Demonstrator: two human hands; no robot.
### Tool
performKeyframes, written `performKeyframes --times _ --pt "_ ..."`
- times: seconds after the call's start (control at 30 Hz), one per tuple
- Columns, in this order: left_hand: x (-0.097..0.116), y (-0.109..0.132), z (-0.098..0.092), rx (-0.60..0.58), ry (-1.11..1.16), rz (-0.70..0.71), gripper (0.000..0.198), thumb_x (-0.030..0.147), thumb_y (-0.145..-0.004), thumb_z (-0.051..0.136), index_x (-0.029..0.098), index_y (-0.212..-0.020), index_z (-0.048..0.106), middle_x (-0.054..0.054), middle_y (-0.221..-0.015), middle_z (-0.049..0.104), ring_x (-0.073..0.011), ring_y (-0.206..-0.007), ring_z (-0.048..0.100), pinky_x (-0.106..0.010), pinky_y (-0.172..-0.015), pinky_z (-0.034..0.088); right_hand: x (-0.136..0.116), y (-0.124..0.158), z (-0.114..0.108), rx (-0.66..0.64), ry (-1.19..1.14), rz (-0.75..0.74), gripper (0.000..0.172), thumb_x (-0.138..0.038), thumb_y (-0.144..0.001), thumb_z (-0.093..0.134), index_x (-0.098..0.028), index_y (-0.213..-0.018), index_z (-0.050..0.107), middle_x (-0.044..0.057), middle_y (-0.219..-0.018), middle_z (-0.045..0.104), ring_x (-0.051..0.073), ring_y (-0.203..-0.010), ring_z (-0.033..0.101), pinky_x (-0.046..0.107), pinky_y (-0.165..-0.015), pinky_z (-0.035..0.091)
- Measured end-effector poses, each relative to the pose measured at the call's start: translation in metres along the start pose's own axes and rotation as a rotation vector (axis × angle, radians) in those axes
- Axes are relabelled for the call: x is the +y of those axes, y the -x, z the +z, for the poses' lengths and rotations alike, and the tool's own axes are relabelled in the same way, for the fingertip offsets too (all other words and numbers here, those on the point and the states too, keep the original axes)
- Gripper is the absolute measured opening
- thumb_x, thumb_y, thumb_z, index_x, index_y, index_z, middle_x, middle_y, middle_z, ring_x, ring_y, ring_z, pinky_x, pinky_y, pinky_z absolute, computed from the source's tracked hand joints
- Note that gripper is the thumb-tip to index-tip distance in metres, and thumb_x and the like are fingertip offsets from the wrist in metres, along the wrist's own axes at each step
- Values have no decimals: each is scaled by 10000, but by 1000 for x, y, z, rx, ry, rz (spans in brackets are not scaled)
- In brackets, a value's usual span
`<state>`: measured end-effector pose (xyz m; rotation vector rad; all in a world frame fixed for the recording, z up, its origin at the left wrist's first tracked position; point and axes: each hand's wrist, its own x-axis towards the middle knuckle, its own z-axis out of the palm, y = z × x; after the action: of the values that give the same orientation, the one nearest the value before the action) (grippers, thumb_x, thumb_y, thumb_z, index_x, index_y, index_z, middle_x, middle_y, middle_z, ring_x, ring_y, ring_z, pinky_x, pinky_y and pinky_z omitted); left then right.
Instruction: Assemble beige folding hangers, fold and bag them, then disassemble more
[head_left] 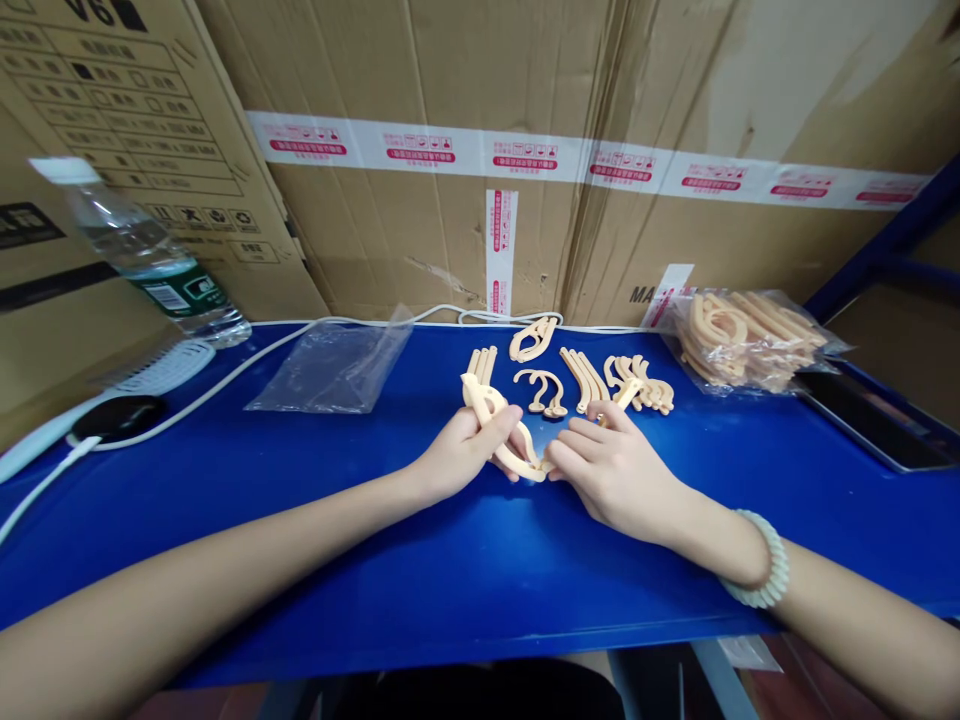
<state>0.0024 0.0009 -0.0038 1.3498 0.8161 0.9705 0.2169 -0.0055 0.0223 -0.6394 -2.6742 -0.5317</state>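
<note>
Above the front half of the blue table, my left hand (469, 450) is closed around a beige folding hanger (517, 462), a curved plastic piece with an open middle. My right hand (611, 470) is closed too, its fingertips meeting the hanger's lower end. From the top of that fist sticks a slim beige hanger arm (628, 392); the fingers hide the rest, so I cannot tell whether it joins the hanger. Just beyond my hands lie straight hanger arms (585, 378), several loose hooks (551, 385), more curved parts (645, 380) and another folded hanger (534, 340).
Bagged hangers (742, 335) lie at the back right, near a dark phone or tablet (885, 415). An empty clear bag (330, 365), white cable (277, 345), black device (120, 417), white comb-like item (169, 365) and water bottle (161, 265) occupy the left. Cardboard boxes (420, 240) wall the back.
</note>
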Motion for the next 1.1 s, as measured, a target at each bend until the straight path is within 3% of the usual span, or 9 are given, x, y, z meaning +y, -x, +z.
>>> performKeyframes --times 0.23,0.33,0.37,0.43,0.5,0.57,0.73,0.93,1.1 --pt "-10 -4 -4 47 47 -8 647 681 -897 579 105 -612 662 -89 -561 665 -133 -453 587 -213 -436 479 -1 -2 -11 111 61 -96 325 -90 -1023 358 -220 -775 523 -7 -701 610 167 -675 483 372 -794 359" --pt "-9 -4 -4 41 27 -13 639 671 -904 573 105 -620 660 -93 -585 674 -130 -455 589 -215 -444 475 19 2 -13 171 -69 8 139 -161 -1034 451 -230 -975 556 -11 -824 686 157 -724 565 382 -838 392" --pt "-7 -4 -4 11 12 -15 618 647 -912 579 104 -631 663 -92 -604 683 -124 -460 593 -212 -459 481 28 4 -13 195 -113 70 94 -177 -1023 494 -231 -1070 555 -3 -872 702 164 -770 595 392 -869 406" --pt "-3 -3 -3 -58 -14 -22 530 562 -923 610 100 -671 675 -87 -653 700 -115 -491 609 -206 -503 498 48 7 -11 231 -129 170 181 -172 -992 545 -233 -1161 565 37 -962 719 214 -958 627 451 -967 413" --pt "1 -1 -3 -104 -7 -30 383 444 -896 666 101 -728 688 -81 -725 717 -120 -560 640 -208 -563 525 64 10 -8 229 -119 205 173 -143 -976 538 -241 -1101 610 64 -1014 730 271 -1161 582 539 -1070 365" --pt "4 0 -3 -133 34 -33 228 327 -827 709 108 -767 690 -69 -791 716 -134 -642 664 -218 -611 548 72 11 -3 196 -168 202 185 -122 -977 508 -240 -1039 635 71 -1031 737 286 -1225 557 573 -1090 367" --pt "8 3 0 -215 60 -12 109 221 -772 672 113 -768 656 -54 -835 681 -139 -727 656 -225 -658 553 71 10 17 120 -366 161 237 -136 -1001 440 -196 -1035 667 119 -1061 725 260 -1111 633 463 -931 530" --pt "2 3 5 -141 10 -7 272 316 -826 703 137 -983 570 -67 -856 707 -166 -723 681 -264 -652 547 72 9 31 61 -394 163 198 -176 -998 499 -181 -1002 698 120 -1023 731 252 -1024 666 449 -889 553" --pt "1 2 5 -135 -59 14 282 384 -849 693 147 -932 563 -66 -864 697 -171 -713 683 -267 -624 543 73 11 33 43 -401 194 229 -186 -1003 494 -169 -1089 706 134 -1078 733 242 -1022 682 466 -901 566"
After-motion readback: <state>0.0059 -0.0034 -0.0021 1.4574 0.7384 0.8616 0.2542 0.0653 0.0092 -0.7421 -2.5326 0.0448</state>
